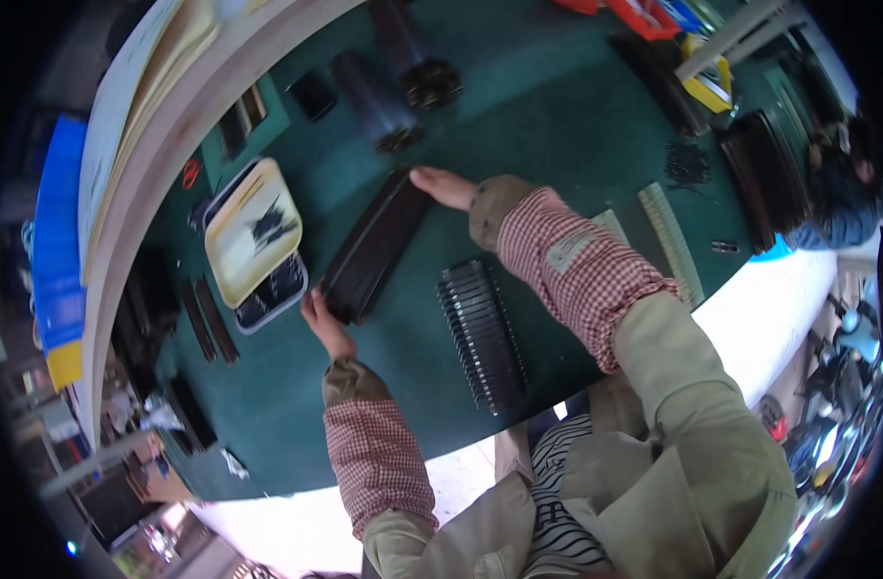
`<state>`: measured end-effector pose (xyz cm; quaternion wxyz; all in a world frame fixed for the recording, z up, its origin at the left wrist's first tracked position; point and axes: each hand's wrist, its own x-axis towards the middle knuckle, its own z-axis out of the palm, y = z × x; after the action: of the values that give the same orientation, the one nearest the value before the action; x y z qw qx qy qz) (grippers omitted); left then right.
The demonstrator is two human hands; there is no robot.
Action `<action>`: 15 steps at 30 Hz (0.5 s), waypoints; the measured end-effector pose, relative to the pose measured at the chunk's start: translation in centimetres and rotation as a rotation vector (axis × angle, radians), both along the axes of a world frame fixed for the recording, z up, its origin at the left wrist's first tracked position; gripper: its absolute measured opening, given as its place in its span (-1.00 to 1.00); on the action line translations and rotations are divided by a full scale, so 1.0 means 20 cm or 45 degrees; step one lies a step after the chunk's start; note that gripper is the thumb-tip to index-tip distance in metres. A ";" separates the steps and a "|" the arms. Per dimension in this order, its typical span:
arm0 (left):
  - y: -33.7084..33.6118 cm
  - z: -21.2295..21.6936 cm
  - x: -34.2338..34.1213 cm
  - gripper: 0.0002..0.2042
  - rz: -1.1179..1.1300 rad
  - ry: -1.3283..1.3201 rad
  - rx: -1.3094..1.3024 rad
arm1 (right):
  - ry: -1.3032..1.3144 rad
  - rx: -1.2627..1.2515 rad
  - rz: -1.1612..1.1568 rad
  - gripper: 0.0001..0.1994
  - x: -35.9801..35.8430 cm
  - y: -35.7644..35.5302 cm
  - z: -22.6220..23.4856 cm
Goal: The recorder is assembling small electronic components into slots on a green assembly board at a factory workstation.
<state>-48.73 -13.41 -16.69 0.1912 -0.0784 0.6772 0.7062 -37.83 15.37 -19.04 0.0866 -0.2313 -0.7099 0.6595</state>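
Observation:
A bundle of long dark brown strips (379, 246) lies slantwise over the green table, between my two hands. My left hand (328, 326) grips its near left end, while my right hand (444, 186) holds the far right end; the fingers are partly hidden at both ends. Just right of the bundle is a black rack (482, 338) with rows of shiny metal teeth along its sides. To the left, a cream tray (253, 241) holds small thin black pieces (272, 226). It overlaps another tray (275, 294) with dark contents.
Two dark rolled bundles (379, 106) lie at the far side. Two thin dark strips (210, 318) rest left of the trays. A pale ruler-like strip (671, 244), loose black pieces (688, 164) and stacked dark strips (765, 179) are on the right. Another person's hand (861, 169) shows beyond.

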 end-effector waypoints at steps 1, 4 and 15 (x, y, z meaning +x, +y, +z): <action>0.04 0.02 -0.02 -0.62 -0.177 0.339 -0.278 | 0.028 -0.011 -0.028 -0.40 0.02 0.02 -0.02; 0.11 0.10 -0.04 -0.63 -0.481 1.038 -0.848 | -0.095 0.045 -0.299 -0.36 0.08 -0.04 0.03; 0.34 0.27 -0.13 -0.47 -1.195 0.551 -1.208 | -0.257 -1.164 -0.356 -0.15 0.34 -0.28 0.20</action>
<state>-51.36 -6.56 -11.30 0.2818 0.2895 0.8975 0.1769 -31.05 9.82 -15.06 -0.0054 -0.4016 -0.3146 0.8601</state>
